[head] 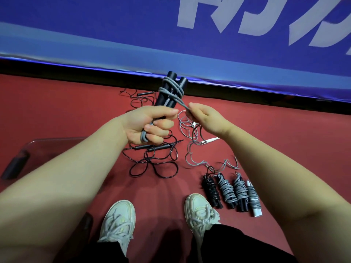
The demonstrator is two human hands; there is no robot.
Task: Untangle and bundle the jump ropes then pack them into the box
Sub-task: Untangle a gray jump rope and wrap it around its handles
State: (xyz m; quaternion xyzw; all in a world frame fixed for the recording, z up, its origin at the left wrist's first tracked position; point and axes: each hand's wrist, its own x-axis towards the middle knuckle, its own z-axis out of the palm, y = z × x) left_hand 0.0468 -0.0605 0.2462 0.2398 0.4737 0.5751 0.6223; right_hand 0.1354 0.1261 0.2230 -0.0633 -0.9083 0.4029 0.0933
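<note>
Waiting box: the box [57,147], clear-walled, lies on the floor [284,139] at middle left of the frame, partly behind the left forearm.
Left hand: the left hand [146,126], at centre, has its fingers curled tight round two black handles [161,97], which are held side by side and point up; a grey loop hooks over one finger.
Rope: the grey rope [169,91] winds several turns round the handles' upper part, then runs taut to the right.
Right hand: the right hand [205,118] pinches that rope between thumb and forefinger, with the other fingers folded in.
Loose ropes: a black rope [150,148] and the grey tail [188,158] sprawl on the floor below the hands.
Bundles: four bundles [229,192] lie side by side at lower right, beside a shoe [199,209].
Handling: the cord looks thin, light and limp, and is likely to spring loose unless kept taut. The stiff handles give the sure hold, so pinch the cord close to the wraps and guide each turn snug.
</note>
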